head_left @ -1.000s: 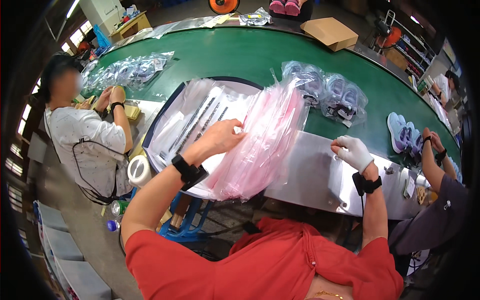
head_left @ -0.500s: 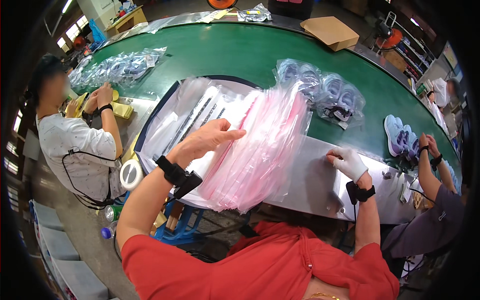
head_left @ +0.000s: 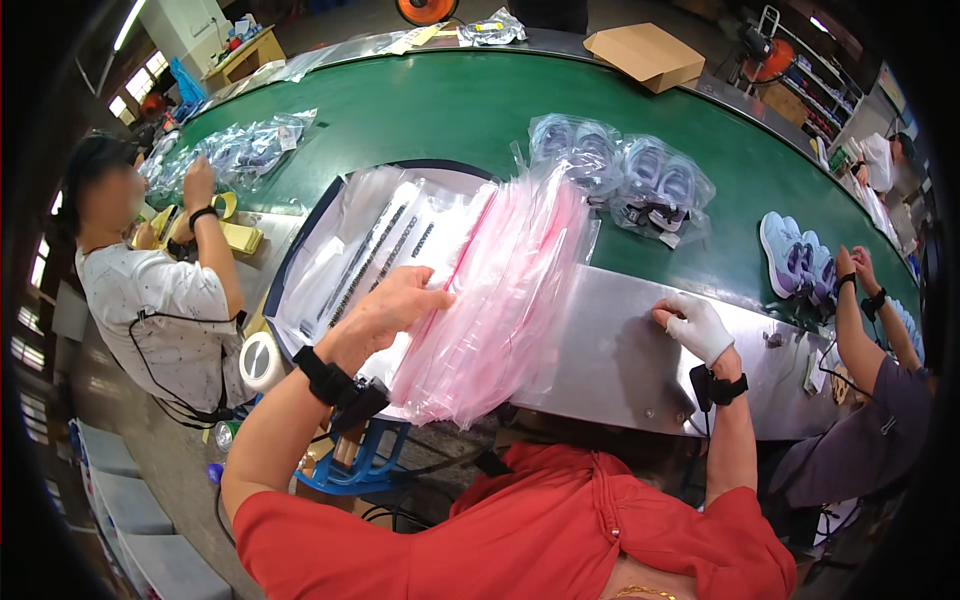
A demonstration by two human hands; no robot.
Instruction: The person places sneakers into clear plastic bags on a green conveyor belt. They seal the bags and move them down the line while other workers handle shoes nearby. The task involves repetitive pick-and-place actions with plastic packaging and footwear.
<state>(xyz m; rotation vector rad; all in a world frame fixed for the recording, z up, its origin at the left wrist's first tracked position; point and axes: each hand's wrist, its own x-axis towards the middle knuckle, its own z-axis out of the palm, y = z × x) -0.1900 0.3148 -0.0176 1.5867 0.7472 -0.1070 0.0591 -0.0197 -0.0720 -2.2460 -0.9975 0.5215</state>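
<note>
Beside green worktop (head_left: 420, 110), pink plastic bags (head_left: 500, 310) could be spilled by tugging (left hand (head_left: 388, 312) part-open, white-gloved right (head_left: 700, 328) curled; holds unclear).

The left hand (head_left: 390, 310) was held out toward the far side, thumb (head_left: 440, 299) pointing right; the right hand (head_left: 698, 328) was loosely curled.

Plastic bags (head_left: 500, 300) lie in a tray (head_left: 440, 166) and overhang its right rim, the left hand (head_left: 393, 308) at them. Right of the tray are a metal ledge (head_left: 585, 350), the right hand (head_left: 700, 328) over it, and, farther right, unbagged sneakers (head_left: 795, 258). Bagged sneakers (head_left: 660, 180) sit behind-right of the tray, a cardboard box (head_left: 640, 55) well beyond; a co-worker (head_left: 160, 290) is left.
</note>
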